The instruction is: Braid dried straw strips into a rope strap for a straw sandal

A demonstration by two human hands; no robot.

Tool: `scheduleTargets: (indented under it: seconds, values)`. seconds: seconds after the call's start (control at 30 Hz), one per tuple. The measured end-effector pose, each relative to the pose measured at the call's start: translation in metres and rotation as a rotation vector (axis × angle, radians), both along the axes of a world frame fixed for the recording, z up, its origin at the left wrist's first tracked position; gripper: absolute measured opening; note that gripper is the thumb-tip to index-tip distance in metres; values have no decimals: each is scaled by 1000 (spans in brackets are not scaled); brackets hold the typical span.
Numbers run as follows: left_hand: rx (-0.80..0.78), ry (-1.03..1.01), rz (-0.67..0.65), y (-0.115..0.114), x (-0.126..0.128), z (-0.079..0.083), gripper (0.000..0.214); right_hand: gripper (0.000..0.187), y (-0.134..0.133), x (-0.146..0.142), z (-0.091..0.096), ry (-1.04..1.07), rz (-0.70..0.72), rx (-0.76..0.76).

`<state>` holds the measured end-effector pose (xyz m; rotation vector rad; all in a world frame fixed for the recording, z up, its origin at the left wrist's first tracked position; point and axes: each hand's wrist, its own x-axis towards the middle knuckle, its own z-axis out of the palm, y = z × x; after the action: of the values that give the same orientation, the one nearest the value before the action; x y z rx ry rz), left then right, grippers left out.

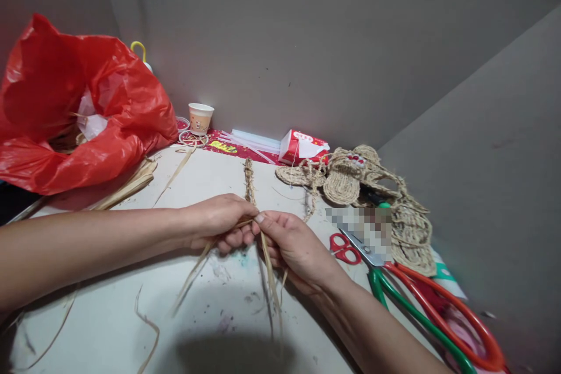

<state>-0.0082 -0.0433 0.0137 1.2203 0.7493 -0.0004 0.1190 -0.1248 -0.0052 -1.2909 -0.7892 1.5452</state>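
A narrow straw braid [249,178] runs away from me over the white table, its near end between my two hands. My left hand [228,219] is closed on the braid's strands, thumb pointing right. Touching it, my right hand [289,239] pinches the strands between thumb and curled fingers. Loose straw strands [270,277] hang toward me below the right hand, and another bundle [193,274] trails down left from under the left hand. The exact crossing of the strands is hidden by the fingers.
Woven straw pieces [344,184] lie at right, near small red scissors [345,248] and large shears [421,298] with red and green handles. A red plastic bag [135,99] stands left, a paper cup [200,118] and tissue pack [302,148] at the back. Grey walls [284,41] enclose the table [210,172].
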Motion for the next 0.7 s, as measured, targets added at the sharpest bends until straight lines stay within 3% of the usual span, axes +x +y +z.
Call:
scheduleTargets:
  seconds: [0.1,0.23,0.33,0.47,0.6,0.7]
  values:
    - [88,-38,29,-1,-2,-2,21,30,0,6,1,-43,64,-2]
    - [309,-67,-47,8,-5,-4,31,29,1,15,2,-177,196,10]
    - [356,-56,-85,14,-5,-5,30,28,1,19,3,-257,250,32]
    - [202,22,-160,19,-5,-7,27,21,2,18,3,-392,260,103]
    - [-8,-25,-237,23,-7,-11,22,17,2,16,5,-533,273,167]
    - [-45,-66,-242,25,-8,-13,22,17,2,18,7,-577,280,176]
